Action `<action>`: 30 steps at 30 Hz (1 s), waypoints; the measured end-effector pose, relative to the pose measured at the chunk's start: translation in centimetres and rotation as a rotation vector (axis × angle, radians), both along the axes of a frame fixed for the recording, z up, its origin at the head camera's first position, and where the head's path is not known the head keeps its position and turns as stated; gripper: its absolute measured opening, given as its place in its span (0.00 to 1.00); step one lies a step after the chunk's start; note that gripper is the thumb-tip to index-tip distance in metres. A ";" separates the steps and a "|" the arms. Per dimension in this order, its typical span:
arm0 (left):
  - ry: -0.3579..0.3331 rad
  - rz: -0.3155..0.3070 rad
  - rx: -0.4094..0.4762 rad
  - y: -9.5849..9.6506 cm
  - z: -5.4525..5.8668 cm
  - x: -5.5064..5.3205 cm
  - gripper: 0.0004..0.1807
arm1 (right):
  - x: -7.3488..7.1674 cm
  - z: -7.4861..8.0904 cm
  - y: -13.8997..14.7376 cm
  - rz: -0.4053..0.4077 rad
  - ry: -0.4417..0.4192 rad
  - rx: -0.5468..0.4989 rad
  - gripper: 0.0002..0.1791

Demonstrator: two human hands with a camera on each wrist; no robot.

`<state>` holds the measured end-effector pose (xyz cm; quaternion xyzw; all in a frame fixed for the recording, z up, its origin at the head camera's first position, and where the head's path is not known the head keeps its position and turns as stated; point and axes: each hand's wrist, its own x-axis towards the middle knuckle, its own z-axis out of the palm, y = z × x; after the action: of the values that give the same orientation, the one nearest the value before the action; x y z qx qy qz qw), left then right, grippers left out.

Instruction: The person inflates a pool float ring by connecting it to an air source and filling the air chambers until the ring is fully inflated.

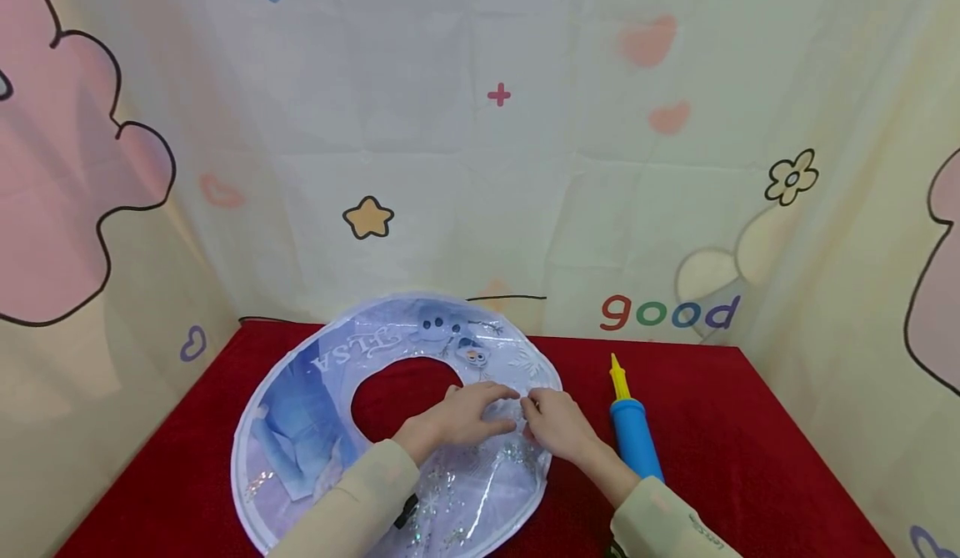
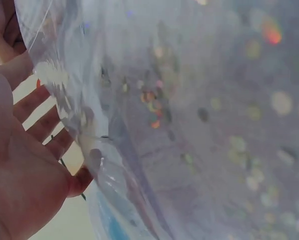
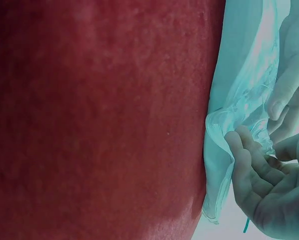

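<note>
A pale-lilac, see-through swim ring [image 1: 292,424], printed with a snowman and the letters ELSA, lies on the red cloth. My left hand [image 1: 471,414] rests over its right part with the fingers stretched out. In the left wrist view, the fingers of the left hand [image 2: 34,150] lie against the clear, wrinkled plastic. Close beside it, my right hand [image 1: 561,426] curls its fingers at the ring's right side. The right wrist view has that right hand [image 3: 269,185] pinching a fold of the clear plastic; what lies within the pinch is partly hidden.
A blue hand pump [image 1: 636,437] with a yellow nozzle lies to the right of the ring. Under everything spreads a red cloth [image 1: 750,458]. Pale printed curtains [image 1: 450,124] stand behind and on both sides. A small black piece [image 1: 406,511] shows near the left sleeve.
</note>
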<state>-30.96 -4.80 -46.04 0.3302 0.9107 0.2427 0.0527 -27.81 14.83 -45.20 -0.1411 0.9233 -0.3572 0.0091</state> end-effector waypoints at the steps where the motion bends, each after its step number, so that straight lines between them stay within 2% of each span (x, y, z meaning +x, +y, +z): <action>1: 0.001 0.001 0.002 0.0 0.0 0.0 0.27 | 0.0 0.0 0.0 0.001 0.009 0.002 0.11; 9: 0.042 0.014 0.033 0.1 -0.3 -0.4 0.25 | 0.0 -0.3 0.0 -0.005 0.046 -0.004 0.13; 16: 0.147 0.004 0.032 0.4 -0.5 -0.9 0.18 | 0.0 -0.8 -0.2 -0.025 0.088 -0.055 0.13; 23: 0.237 0.050 -0.014 0.9 -0.3 -0.8 0.14 | -0.2 -1.0 -0.4 -0.089 0.115 -0.094 0.13; 28: 0.310 0.064 -0.016 1.2 -0.5 -1.0 0.09 | -0.2 -1.1 -0.5 -0.125 0.104 -0.150 0.13; 30: 0.313 0.069 -0.002 1.2 -0.6 -1.1 0.08 | -0.3 -1.1 -0.5 -0.137 0.097 -0.172 0.13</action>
<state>-32.02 -3.60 -46.64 0.3324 0.9188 0.1891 -0.0977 -28.08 14.29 -46.29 -0.0948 0.8960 -0.4277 -0.0720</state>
